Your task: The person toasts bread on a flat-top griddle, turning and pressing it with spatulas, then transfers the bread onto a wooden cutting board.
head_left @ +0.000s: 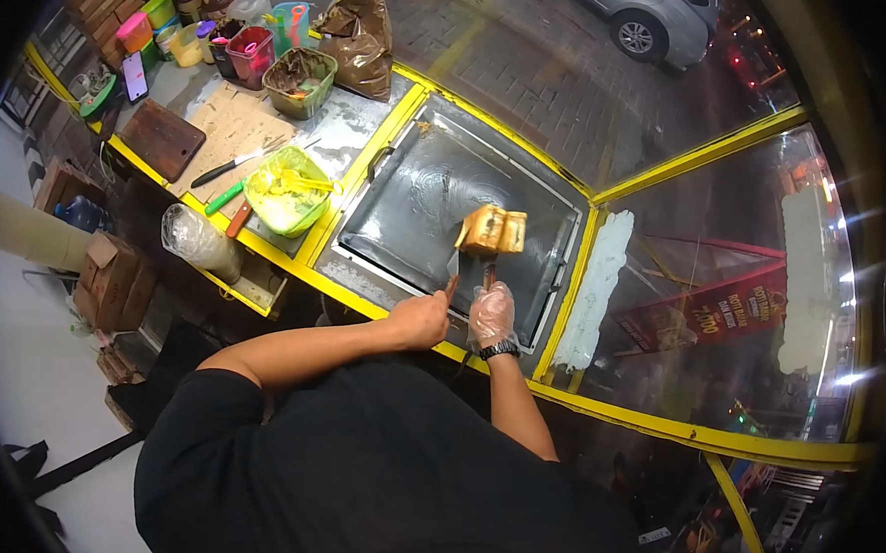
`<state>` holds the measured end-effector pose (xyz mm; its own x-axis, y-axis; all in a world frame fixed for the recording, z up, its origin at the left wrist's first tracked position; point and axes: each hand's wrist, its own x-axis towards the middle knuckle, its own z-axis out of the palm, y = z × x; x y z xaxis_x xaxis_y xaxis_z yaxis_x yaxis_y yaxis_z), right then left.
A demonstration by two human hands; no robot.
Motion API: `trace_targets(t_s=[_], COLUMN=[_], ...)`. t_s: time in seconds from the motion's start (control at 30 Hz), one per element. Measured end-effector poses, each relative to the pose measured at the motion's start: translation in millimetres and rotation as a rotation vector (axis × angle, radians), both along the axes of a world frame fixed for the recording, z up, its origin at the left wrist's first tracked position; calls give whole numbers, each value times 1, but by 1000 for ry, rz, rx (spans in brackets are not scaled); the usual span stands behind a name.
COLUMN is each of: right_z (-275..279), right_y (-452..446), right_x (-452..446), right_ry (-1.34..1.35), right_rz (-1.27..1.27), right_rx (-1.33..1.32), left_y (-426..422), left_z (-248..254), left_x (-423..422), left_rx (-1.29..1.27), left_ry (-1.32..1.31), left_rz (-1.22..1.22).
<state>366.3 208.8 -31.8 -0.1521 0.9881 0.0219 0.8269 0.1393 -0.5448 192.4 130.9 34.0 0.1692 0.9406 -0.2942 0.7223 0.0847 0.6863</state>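
Observation:
Toasted bread (493,229), in thick browned pieces side by side, is at the right part of a dark flat griddle (417,190). My left hand (421,320), bare, is closed around the wooden handle of a spatula (454,266), whose metal blade reaches the bread's left side. Just to its right, my right hand (492,317) wears a clear plastic glove and a dark watch. It grips a second wooden-handled tool (489,276), apparently also a spatula; its blade is hidden at or under the bread.
Left of the griddle are a green tub (289,193) of yellow spread, a knife (226,169), a cutting board (163,139), a phone (135,76) and several containers. A brown plastic bag (358,42) stands behind. Yellow framing (511,135) borders the griddle.

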Motion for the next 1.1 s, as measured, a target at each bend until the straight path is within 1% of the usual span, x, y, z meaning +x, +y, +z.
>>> trace_targets(t_s=[0.03, 0.13, 0.17, 0.27, 0.3, 0.37, 0.47, 0.6, 0.67, 0.83, 0.87, 0.97, 1.07, 1.1], right_z=[2, -4, -7, -18, -15, -28, -31, -20, -19, -38, -40, -32, -11, -2], right_y=[4, 23, 27, 33, 32, 36, 39, 41, 43, 52, 54, 53, 40, 33], right_x=[-2, -8, -11, -19, -23, -27, -35, -49, -52, -55, -54, -55, -52, -50], right_ry=[-8, -53, -35, -91, -121, -130, -141, -121, -129, -151, -143, -126, -122, -120], right_rz=[-25, 24, -5, 20, 53, 33, 15, -64, -41, -36, -55, -90, -92, -99], right_rx=[-29, 86, 87, 86, 84, 110, 112, 112, 123, 155, 126, 77, 109, 118], left_y=[7, 21, 23, 21, 21, 20, 23, 26, 27, 24, 25, 26, 20, 16], left_z=[1, -5, -8, -15, -16, -16, -29, -29, -31, -26, -27, -39, -22, -20], left_x=[2, 1, 0, -11, -14, -20, -26, -31, -32, -34, -33, -34, -45, -48], left_rx=[-4, 3, 8, 66, 63, 57, 94, 78, 69, 63, 66, 130, 99, 130], left_ry=[3, 16, 22, 3, -1, -7, -15, -12, -17, -31, -34, -62, -117, -143], left_rz=[-20, -26, -18, -5, 3, 17, 16, 34, 51, 56, 57, 83, 136, 171])
